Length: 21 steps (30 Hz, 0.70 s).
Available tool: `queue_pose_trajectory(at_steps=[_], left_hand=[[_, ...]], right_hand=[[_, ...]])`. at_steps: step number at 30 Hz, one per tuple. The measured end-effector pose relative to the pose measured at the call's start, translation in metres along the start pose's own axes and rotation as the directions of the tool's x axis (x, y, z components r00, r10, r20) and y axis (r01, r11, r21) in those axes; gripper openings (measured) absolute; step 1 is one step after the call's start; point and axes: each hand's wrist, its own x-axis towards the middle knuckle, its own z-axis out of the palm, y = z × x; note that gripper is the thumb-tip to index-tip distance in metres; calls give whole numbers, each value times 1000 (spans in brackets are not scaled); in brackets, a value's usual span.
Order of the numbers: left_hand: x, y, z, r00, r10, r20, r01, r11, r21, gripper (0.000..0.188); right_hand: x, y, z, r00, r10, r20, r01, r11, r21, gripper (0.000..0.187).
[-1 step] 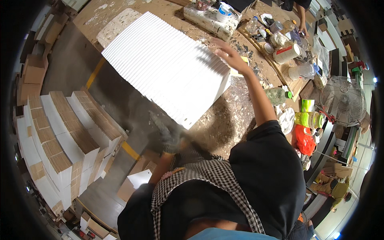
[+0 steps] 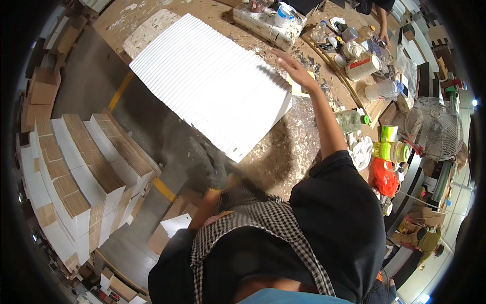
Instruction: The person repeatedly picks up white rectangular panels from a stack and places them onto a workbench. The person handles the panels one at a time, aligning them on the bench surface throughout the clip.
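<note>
A fanned stack of white sheets lies slanted on the worktable, its overlapping edges forming a row of ridges. My right hand is bare and open, fingers stretched out at the stack's far right edge. Whether the fingertips touch the sheets I cannot tell. Below the stack's near left side is my left hand, which seems to wear a dark glove. It is dim and smeared, so its fingers cannot be made out. A yellow piece shows partly behind my right wrist.
Paint-spattered worktable holds bottles and tubs at the right, including a white tub and a green-capped bottle. A wire fan stands beyond. Tall stacks of white and brown board rise at left. Another person's hand shows far right.
My right hand has shifted slightly to the right, with its fingers still stretched out. My left hand has moved a little near the stack's lower corner. The white stack looks unmoved.
</note>
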Motion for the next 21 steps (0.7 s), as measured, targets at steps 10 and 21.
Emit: queue_pose_trajectory(at_steps=[10, 21], left_hand=[[8, -41, 40, 862, -144, 487, 497, 46, -866, 47], [17, -16, 43, 798, -589, 124, 451, 448, -772, 54]], right_hand=[[-7, 49, 39, 894, 447, 32, -423, 817, 391, 99], [4, 111, 19, 995, -99, 22, 76, 580, -811, 37]])
